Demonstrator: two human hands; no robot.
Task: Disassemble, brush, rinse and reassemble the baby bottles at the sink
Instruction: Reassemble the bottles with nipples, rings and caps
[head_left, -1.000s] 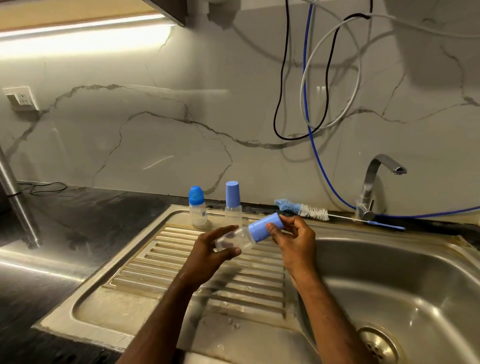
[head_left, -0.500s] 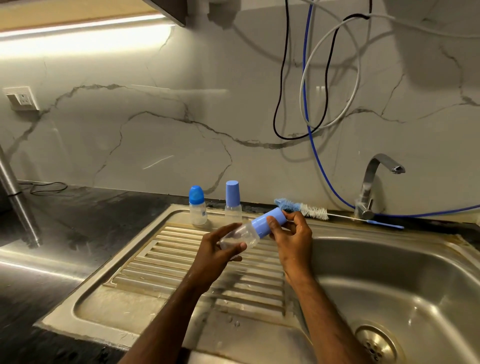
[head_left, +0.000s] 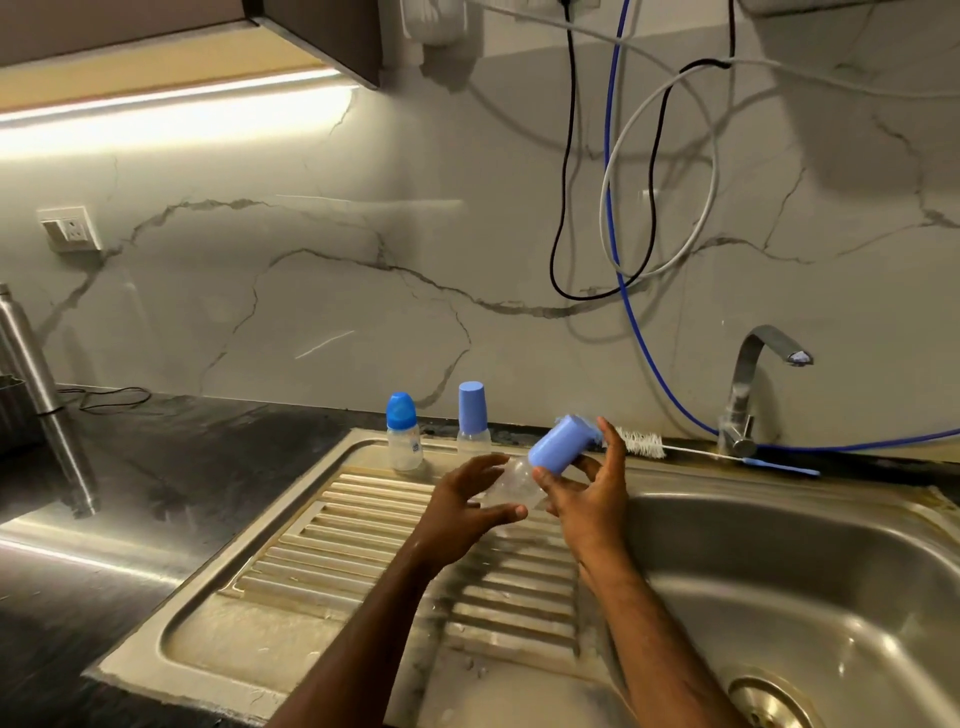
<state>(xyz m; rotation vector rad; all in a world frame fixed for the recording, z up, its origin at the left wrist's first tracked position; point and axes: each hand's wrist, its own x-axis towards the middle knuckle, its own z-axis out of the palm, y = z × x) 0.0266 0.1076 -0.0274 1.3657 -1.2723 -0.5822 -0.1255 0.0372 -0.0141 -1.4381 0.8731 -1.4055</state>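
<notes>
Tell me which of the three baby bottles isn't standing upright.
The held bottle, tilted between the left hand and right hand, its blue cap pointing up-right. The other two stand upright on the sink's back ledge.

One head view looks forward and down, seemingly close above the sink.

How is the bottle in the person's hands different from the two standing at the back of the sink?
The held bottle is tilted in the air, gripped by the left hand and right hand; the rounded-cap bottle and flat-cap bottle stand upright, untouched. The rounded-cap bottle's cap is domed and deeper blue, while the held bottle's cap is flat-topped and paler, like the flat-cap bottle's. All three have clear bodies and blue caps.
</notes>
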